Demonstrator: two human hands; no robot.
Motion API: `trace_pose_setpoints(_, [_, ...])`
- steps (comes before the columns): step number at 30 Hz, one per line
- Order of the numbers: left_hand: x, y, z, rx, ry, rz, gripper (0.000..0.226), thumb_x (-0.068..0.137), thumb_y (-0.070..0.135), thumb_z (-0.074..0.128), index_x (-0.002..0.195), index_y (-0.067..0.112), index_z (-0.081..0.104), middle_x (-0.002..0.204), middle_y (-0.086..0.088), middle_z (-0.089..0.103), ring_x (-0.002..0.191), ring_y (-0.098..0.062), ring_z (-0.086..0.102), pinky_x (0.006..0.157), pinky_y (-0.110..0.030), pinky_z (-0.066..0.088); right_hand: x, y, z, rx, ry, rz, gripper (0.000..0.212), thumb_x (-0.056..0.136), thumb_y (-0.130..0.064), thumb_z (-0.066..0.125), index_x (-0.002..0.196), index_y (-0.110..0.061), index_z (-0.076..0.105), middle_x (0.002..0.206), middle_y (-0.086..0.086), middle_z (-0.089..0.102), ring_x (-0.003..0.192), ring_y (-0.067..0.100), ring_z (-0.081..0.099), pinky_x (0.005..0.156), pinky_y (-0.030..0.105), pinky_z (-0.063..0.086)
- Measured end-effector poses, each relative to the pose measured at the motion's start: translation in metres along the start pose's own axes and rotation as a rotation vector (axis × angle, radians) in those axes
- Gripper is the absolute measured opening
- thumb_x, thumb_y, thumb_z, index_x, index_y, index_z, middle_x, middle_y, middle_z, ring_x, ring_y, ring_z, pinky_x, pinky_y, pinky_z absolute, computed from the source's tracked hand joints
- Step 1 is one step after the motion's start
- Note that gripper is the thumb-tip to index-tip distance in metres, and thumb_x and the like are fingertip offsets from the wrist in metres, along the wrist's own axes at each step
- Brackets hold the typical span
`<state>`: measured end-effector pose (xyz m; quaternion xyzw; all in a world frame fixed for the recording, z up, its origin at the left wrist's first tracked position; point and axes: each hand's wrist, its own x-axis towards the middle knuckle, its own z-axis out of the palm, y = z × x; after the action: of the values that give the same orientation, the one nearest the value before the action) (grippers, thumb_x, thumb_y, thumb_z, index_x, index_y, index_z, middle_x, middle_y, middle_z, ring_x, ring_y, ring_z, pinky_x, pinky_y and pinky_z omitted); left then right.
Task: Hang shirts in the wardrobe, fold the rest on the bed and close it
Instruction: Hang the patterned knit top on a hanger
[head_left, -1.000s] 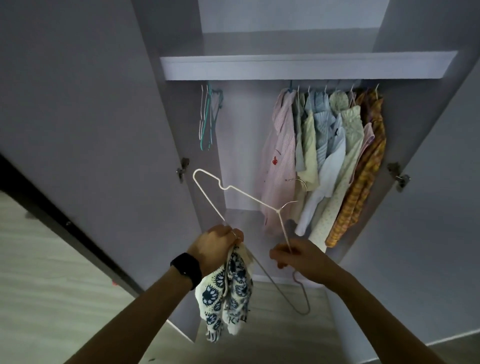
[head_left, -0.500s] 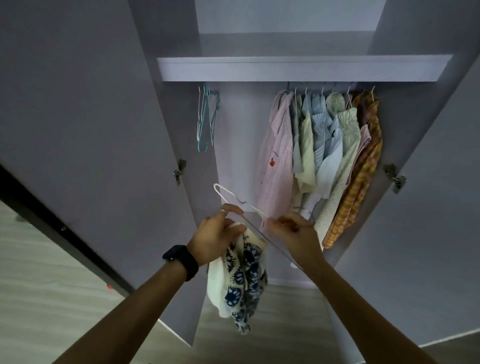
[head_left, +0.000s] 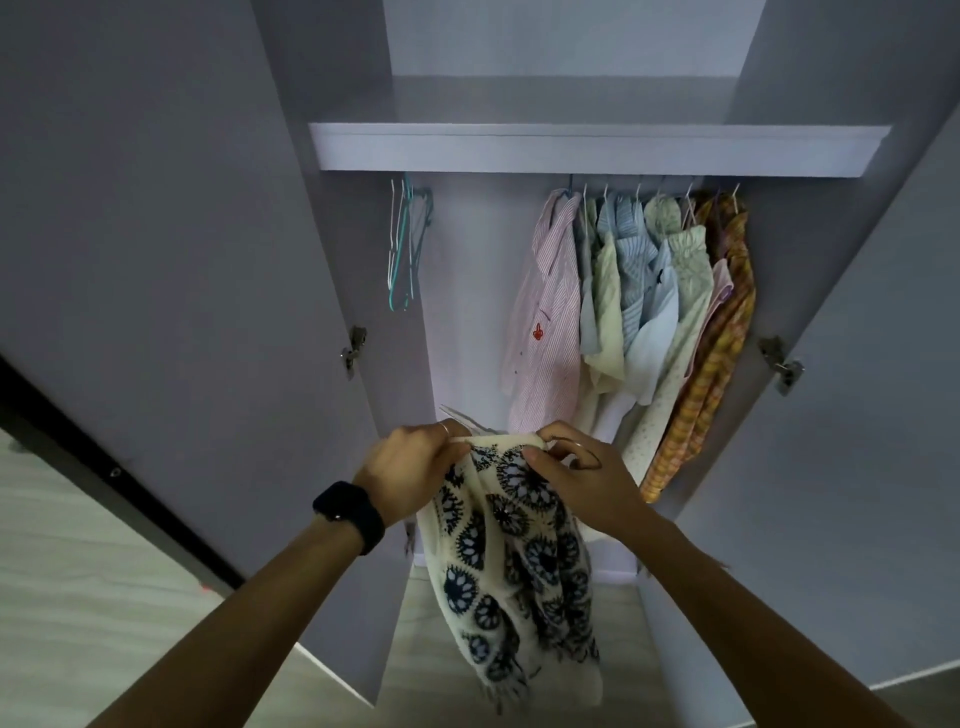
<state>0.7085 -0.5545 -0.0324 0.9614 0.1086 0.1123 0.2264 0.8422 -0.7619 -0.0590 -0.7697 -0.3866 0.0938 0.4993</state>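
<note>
left hand (head_left: 410, 470): fingers pinched on cream navy-medallion fabric shirt (head_left: 511, 561) | right hand (head_left: 584, 486): pinched on same top edge | white wire hanger (head_left: 464, 418): just beyond left fingertips

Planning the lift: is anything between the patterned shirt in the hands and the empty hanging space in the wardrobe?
Nothing visible. Left hand and right hand hold the patterned shirt below the gap between the empty hangers and the pink striped shirt. The shelf hides the rail.

Pale wood-grain floor (head_left: 78, 571), dim light
</note>
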Motion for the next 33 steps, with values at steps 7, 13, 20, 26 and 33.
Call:
trace_pose_setpoints(7, [0.008,0.02,0.004,-0.284,-0.141,-0.164,0.033,0.101,0.041,0.049,0.078,0.018,0.043,0.07,0.005,0.051,0.061,-0.01,0.046,0.063,-0.033,0.042,0.0,0.006,-0.002,-0.096,-0.247,-0.003,0.022,0.092,-0.048,0.061,0.077,-0.031,0.062,0.068,-0.013,0.06,0.061,0.002,0.055,0.061,0.015,0.042])
trace_pose_setpoints(13, [0.007,0.014,-0.004,0.218,-0.082,0.021,0.021,0.09,0.03,0.059,0.094,0.025,0.038,0.097,0.004,0.05,0.084,-0.018,0.048,0.073,-0.032,0.035,0.003,0.012,-0.023,-0.326,-0.03,0.008,0.043,0.08,-0.066,0.062,0.057,-0.032,0.047,0.055,-0.003,0.041,0.05,0.009,0.041,0.052,0.029,0.033])
trace_pose_setpoints(20, [0.014,0.007,-0.026,0.23,-0.104,-0.154,0.021,0.08,0.033,0.064,0.087,0.029,0.045,0.092,0.007,0.056,0.073,-0.015,0.052,0.059,-0.028,0.038,0.007,0.007,-0.026,-0.347,0.104,0.093,0.049,0.086,-0.048,0.066,0.05,-0.026,0.04,0.055,-0.002,0.032,0.049,0.011,0.036,0.051,0.027,0.028])
trace_pose_setpoints(26, [0.02,0.004,-0.027,-0.069,-0.224,-0.294,0.008,0.087,0.026,0.068,0.085,0.023,0.076,0.075,0.001,0.071,0.067,-0.01,0.063,0.061,-0.023,0.053,0.004,0.009,-0.023,-0.324,0.122,0.158,0.054,0.085,-0.037,0.068,0.046,-0.022,0.034,0.049,-0.005,0.04,0.045,0.01,0.039,0.049,0.025,0.024])
trace_pose_setpoints(33, [0.029,0.021,-0.009,-0.44,-0.271,-0.426,0.012,0.097,0.028,0.06,0.095,0.021,0.069,0.08,0.0,0.073,0.069,-0.014,0.07,0.061,-0.021,0.056,0.003,0.022,-0.029,-0.303,0.088,0.325,0.059,0.083,-0.047,0.074,0.046,-0.025,0.033,0.044,-0.01,0.039,0.045,0.002,0.043,0.048,0.024,0.031])
